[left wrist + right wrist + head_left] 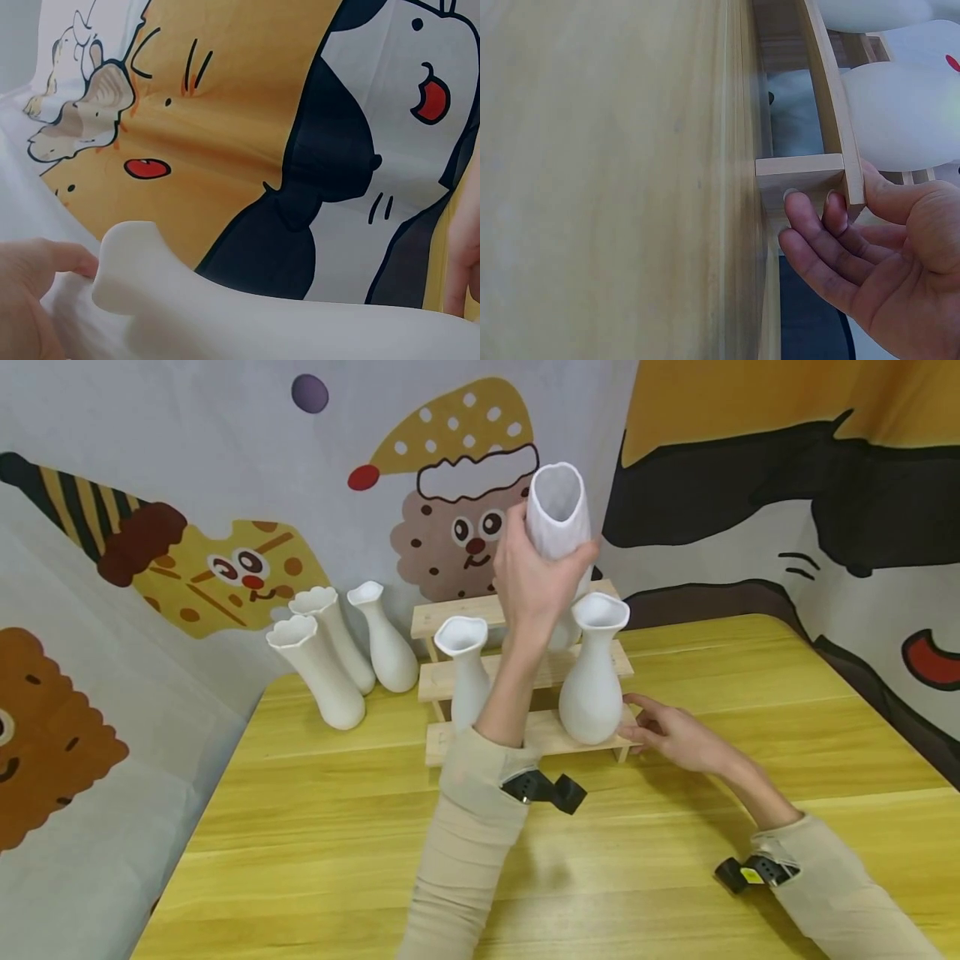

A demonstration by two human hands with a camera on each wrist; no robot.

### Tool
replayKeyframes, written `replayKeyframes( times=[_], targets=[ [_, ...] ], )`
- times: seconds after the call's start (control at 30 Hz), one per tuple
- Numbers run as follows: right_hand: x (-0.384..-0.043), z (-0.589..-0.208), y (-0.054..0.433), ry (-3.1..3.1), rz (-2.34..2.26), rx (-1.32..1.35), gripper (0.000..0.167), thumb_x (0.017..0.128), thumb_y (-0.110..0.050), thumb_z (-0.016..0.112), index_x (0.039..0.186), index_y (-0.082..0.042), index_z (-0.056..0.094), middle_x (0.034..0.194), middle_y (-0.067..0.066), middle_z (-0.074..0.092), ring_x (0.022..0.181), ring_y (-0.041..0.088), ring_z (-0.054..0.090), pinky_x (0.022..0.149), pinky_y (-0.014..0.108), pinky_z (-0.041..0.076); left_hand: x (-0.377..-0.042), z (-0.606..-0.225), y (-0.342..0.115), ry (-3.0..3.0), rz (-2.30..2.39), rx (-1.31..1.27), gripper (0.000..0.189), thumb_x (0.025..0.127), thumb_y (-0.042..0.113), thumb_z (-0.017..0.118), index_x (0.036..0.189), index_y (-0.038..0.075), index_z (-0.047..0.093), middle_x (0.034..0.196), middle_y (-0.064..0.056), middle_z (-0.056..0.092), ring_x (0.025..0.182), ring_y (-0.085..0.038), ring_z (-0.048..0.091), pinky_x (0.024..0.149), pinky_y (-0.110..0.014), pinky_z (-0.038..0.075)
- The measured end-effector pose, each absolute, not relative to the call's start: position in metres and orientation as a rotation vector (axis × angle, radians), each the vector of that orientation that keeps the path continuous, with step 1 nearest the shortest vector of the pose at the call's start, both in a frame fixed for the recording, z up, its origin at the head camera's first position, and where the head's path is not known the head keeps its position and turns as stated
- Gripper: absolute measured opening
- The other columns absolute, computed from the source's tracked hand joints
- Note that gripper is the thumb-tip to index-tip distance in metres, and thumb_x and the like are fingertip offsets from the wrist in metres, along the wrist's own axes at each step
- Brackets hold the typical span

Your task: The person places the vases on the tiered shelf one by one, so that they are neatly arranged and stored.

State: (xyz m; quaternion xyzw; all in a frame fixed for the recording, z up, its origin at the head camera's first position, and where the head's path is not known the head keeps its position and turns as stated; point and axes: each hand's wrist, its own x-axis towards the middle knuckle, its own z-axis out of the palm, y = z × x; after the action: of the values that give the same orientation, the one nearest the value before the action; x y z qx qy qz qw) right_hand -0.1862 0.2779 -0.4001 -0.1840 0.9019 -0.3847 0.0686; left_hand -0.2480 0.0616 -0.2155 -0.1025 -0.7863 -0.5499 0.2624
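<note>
My left hand (534, 572) grips a tall white vase (558, 514) with a slanted mouth, above the back of a three-step wooden stand (450, 675). At the stand's right end, my right hand (671, 735) pinches the lowest step, thumb on top and fingertips (799, 206) curled underneath. Beside that hand, a bulb-shaped white vase (592, 693) with a wavy rim stands on the step. A slimmer white vase (468, 681) is at the left, partly hidden by my left forearm. Behind my left wrist shows a rounded white surface (564, 633).
To the stand's left, two white vases with scalloped rims (326, 681) (341, 643) and a narrow-necked white vase (390, 647) stand on the yellow wood-grain table (315, 852). A cartoon-printed cloth (225, 427) hangs close behind the table.
</note>
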Motion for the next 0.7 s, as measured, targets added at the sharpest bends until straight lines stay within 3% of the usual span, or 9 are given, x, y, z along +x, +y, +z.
replayKeyframes(
  times=[0.7],
  targets=[
    [-0.186, -0.400, 0.277, 2.718, -1.160, -0.552, 0.060, 0.104, -0.022, 0.059, 0.149, 0.010, 0.033, 0.094, 0.006, 0.067, 0.080, 0.020, 0.067, 0.068, 0.032, 0.053, -0.253, -0.228, 0.067, -2.332, -1.452, -0.199, 0.065, 0.073, 0.027, 0.085, 0.128, 0.017, 0.052, 0.111, 0.003, 0.060, 0.098, -0.011, 0.057, 0.083, -0.033, 0.050]
  ],
)
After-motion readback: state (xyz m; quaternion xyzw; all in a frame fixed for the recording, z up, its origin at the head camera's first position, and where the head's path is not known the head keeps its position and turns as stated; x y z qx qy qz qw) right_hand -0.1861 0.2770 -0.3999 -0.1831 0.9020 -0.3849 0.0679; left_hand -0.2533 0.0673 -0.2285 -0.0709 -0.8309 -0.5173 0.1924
